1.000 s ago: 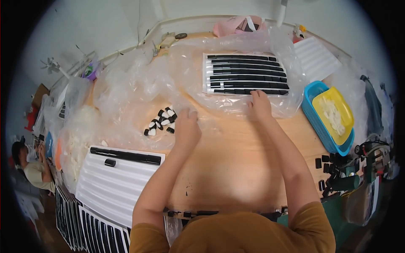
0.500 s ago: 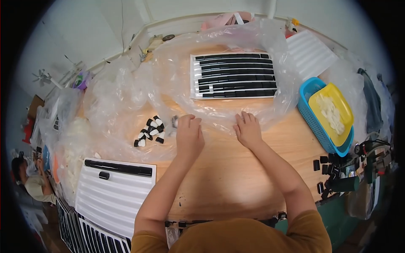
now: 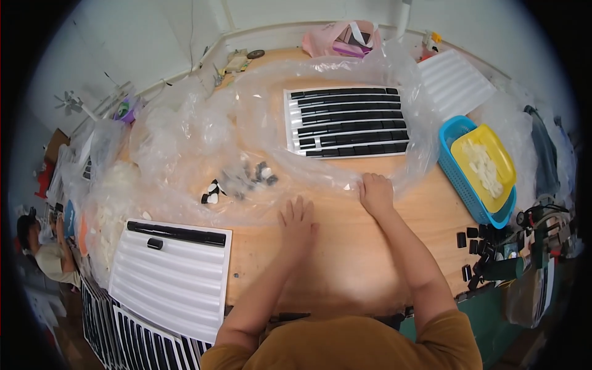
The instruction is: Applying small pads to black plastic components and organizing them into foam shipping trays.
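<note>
My left hand (image 3: 297,223) is open over the bare wood, fingers spread and slightly blurred, holding nothing. My right hand (image 3: 376,195) is curled at the near edge of a clear plastic sheet (image 3: 320,176), fingers closed on that edge. The sheet lies in loose folds around a white ridged tray (image 3: 292,126) lined with rows of glossy black pieces (image 3: 351,116). Left of my hands, small black and white pieces (image 3: 213,196) sit in a pile. Film partly covers others, dark pieces (image 3: 265,174) among them.
At lower left lies a white ridged tray (image 3: 166,280) with one black row and a loose black piece (image 3: 155,244). A blue basket (image 3: 453,176) holds a yellow tray (image 3: 509,163) of whitish pieces. Black pieces (image 3: 484,250) lie at right, beside a machine (image 3: 542,225).
My left hand has drawn back toward me and spread its fingers. My right hand has curled at the sheet's edge. Film now lies over part of the small-piece pile. The view has shifted slightly.
</note>
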Demonstrator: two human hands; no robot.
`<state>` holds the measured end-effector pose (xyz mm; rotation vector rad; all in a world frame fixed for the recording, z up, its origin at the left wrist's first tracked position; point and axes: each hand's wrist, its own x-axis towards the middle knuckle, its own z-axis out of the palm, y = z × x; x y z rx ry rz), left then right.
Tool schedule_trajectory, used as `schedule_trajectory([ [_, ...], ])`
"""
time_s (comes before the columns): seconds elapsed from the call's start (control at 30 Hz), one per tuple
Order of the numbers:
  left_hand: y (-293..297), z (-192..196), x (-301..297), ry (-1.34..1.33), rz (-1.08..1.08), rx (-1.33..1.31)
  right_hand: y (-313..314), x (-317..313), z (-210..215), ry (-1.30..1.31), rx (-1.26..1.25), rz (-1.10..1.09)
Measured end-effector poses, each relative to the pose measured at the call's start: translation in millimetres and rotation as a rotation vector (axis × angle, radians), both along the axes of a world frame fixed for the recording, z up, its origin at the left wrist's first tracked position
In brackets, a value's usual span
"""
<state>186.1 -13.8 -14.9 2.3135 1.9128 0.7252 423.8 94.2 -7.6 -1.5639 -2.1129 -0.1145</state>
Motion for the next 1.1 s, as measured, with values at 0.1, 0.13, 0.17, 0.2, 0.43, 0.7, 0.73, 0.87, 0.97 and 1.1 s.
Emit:
schedule_trajectory([
  [0.1,25.2,-25.2,-25.1,0.053,0.137,0.088,-35.2,2.2,7.8,-0.004,-0.036,-0.029],
  [0.13,35.9,-23.4,-33.1,0.076,0.143,0.056,-44.9,5.6,7.8,-0.008,-0.033,-0.037],
  [0.17,45.5,-20.6,-43.0,0.099,0.15,0.024,-55.4,8.1,8.2,0.006,-0.049,-0.026],
  [0.2,55.2,-22.0,-59.1,0.098,0.148,0.027,-64.3,6.8,10.7,0.022,-0.063,-0.01],
  [0.43,41.7,55.9,-47.5,-0.971,0.345,0.363,-78.7,2.9,4.4,0.057,-0.022,-0.015],
  [0.7,19.1,92.6,-31.1,-0.412,-0.075,-0.003,-117.4,-61.6,23.6,0.11,-0.257,0.276],
  [0.73,23.0,92.8,-36.4,-0.398,0.121,-0.046,-125.6,-64.0,26.1,0.122,-0.323,0.386],
  [0.87,29.6,51.5,-78.7,-0.286,0.448,-0.134,-151.2,-61.7,41.4,0.36,-0.255,0.486],
  [0.97,31.8,36.8,-85.4,-0.304,0.55,-0.049,-154.9,-40.1,48.5,0.221,-0.411,0.433],
  [1.1,42.9,47.7,-73.8,-0.262,0.625,-0.059,-158.9,-37.0,26.9,0.053,-0.428,0.451],
])
